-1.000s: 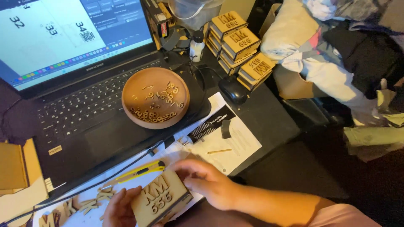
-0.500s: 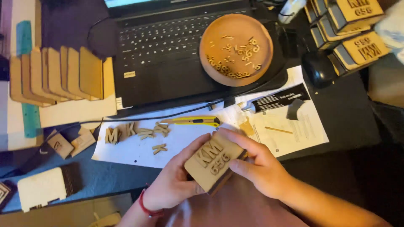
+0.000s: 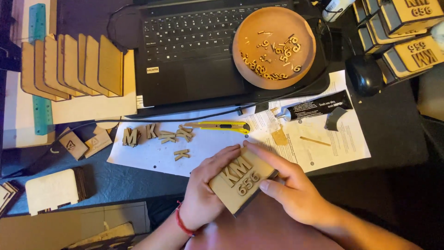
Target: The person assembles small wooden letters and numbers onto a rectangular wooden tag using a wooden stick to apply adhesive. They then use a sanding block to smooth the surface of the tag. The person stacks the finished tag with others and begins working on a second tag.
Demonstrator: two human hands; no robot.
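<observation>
Both my hands hold a tan wooden block (image 3: 241, 180) with raised wooden letters and digits glued on its top face, tilted over my lap at the table's near edge. My left hand (image 3: 206, 194), with a red band at the wrist, grips its left end. My right hand (image 3: 289, 185) wraps its right side, fingers along the far edge. Loose wooden letters (image 3: 157, 136) lie on white paper (image 3: 208, 148) just beyond the block.
A yellow utility knife (image 3: 222, 126), a black glue tube (image 3: 317, 106) and its cap lie on the paper. A round wooden bowl (image 3: 274, 46) of small cut-out characters sits on the laptop (image 3: 194, 60). Wooden panels (image 3: 74, 67) stand left; finished blocks (image 3: 407, 37) and a mouse (image 3: 364, 75) right.
The view has swung left and down, off the laptop screen onto the table. My hands have kept hold of the block, now turned more diagonal and shifted slightly right.
</observation>
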